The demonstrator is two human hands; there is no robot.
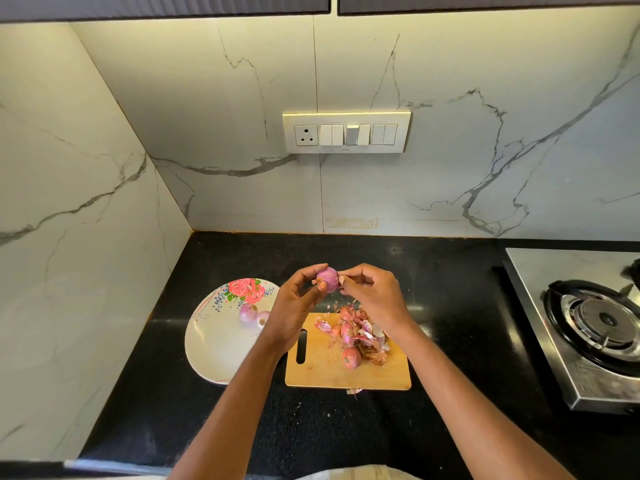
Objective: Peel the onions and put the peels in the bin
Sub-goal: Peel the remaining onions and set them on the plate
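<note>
My left hand (pixel 298 299) grips a small purple onion (pixel 328 277) above the counter, beyond the far edge of the wooden cutting board (pixel 322 370). My right hand (pixel 372 292) pinches the onion's right side with curled fingers. A heap of pink and brown onion peels (pixel 360 332) lies on the board. An unpeeled reddish onion (pixel 351 357) sits at the front of that heap. Two peeled onions (pixel 252 314) rest on the white floral plate (pixel 214 344) to the left. No bin is in view.
The black counter (pixel 450 341) ends at marble walls on the left and behind. A steel gas stove (pixel 595 327) stands at the right edge. A switch panel (pixel 346 132) sits on the back wall. A stray peel (pixel 354 391) lies at the board's front edge.
</note>
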